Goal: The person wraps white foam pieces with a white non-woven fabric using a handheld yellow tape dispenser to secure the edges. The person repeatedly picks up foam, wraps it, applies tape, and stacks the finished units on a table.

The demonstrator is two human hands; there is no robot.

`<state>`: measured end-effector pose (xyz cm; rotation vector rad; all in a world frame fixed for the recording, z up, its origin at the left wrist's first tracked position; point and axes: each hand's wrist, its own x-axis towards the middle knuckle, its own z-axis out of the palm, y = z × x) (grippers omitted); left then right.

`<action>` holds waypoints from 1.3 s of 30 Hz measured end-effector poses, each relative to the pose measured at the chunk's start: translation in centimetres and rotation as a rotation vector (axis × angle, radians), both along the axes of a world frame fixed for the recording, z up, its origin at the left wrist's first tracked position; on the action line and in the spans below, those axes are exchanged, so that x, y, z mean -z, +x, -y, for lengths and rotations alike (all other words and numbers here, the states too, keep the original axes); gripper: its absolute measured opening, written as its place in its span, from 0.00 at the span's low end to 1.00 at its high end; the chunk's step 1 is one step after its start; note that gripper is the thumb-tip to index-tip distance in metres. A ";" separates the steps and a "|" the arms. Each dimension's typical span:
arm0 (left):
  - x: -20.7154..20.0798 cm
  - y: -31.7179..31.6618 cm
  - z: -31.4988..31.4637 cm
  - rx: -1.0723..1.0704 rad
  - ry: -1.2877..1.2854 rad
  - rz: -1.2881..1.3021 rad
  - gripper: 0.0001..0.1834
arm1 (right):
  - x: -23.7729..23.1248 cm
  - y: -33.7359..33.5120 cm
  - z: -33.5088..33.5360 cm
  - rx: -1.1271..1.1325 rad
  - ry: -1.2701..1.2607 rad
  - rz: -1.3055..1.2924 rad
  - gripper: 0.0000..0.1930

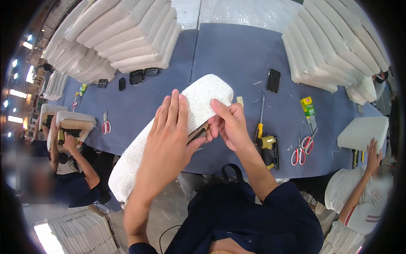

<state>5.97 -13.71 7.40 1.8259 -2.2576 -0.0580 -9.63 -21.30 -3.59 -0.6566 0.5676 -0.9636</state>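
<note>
A long white upholstered panel (207, 92) with rounded ends and nubby fabric slants across the table in front of me. My left hand (168, 127) clasps it, the straight fingers along its upper face and the thumb at its near edge. At the right part of that edge my right hand (228, 120) is closed on the panel, its thumb pressing the fabric and its fingers curled below. Between the hands, a bit of brown underside and a dark strip (196, 134) show. Most of the underside is hidden.
Right on the blue-grey table (237, 51) lie a screwdriver (261, 114), a yellow-black staple gun (268, 148), red-handled scissors (298, 154), a small green-yellow box (308, 106) and a phone (273, 80). White cushion stacks (127, 38) rise at the back. People work on both sides.
</note>
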 end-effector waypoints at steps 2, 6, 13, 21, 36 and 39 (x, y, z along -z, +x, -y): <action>-2.4 2.4 2.4 0.120 0.119 -0.112 0.34 | 0.0 0.8 1.2 0.000 -0.103 0.010 0.26; -1.3 5.4 11.9 0.125 0.332 -0.327 0.27 | 1.0 1.7 2.4 0.073 -0.237 -0.028 0.27; 3.0 4.8 14.8 0.076 0.752 -0.593 0.32 | 3.2 4.6 2.4 0.358 -0.272 0.189 0.28; 1.3 2.3 8.9 0.273 0.216 -0.030 0.45 | 5.1 3.2 2.2 0.388 -0.318 0.087 0.23; 4.4 -4.1 -0.5 0.317 -0.072 0.153 0.34 | 4.6 -3.7 -4.8 0.396 -0.441 -0.322 0.30; 4.6 -4.5 -0.8 0.305 -0.079 0.162 0.36 | 8.0 -4.0 -3.8 0.479 -0.597 -0.335 0.27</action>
